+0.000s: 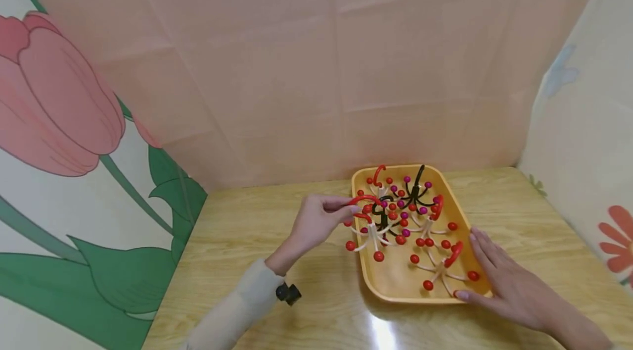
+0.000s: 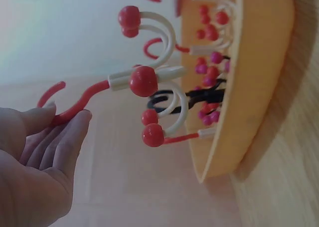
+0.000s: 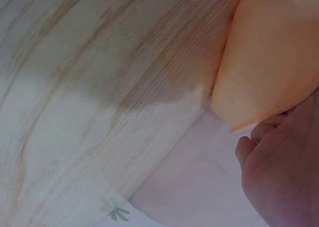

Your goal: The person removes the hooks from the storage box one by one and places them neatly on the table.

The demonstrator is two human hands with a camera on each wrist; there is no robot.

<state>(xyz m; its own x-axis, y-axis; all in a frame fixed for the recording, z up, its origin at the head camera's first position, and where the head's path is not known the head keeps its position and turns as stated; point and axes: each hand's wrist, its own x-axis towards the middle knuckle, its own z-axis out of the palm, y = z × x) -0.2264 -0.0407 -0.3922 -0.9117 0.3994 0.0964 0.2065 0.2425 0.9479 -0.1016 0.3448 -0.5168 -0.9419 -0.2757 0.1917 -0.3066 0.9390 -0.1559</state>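
My left hand (image 1: 317, 222) pinches the red curved end of a hanging hook (image 2: 117, 82) between thumb and fingers. Its white prongs, tipped with red balls, hang over the left rim of a yellow-orange tray (image 1: 388, 285). Inside that tray are several more hooks, among them a red-and-white hook (image 1: 440, 268) near the front right and a black hook (image 1: 415, 192) with magenta balls at the back. With its fingers fairly straight, my right hand (image 1: 519, 287) rests against the tray's right side, its thumb at the front right corner.
The tray stands on a wood-grain table (image 1: 237, 256). Pinkish sheeting (image 1: 277, 92) hangs behind the table. Walls with printed flowers stand at both sides, with a large tulip (image 1: 69, 86) on the left.
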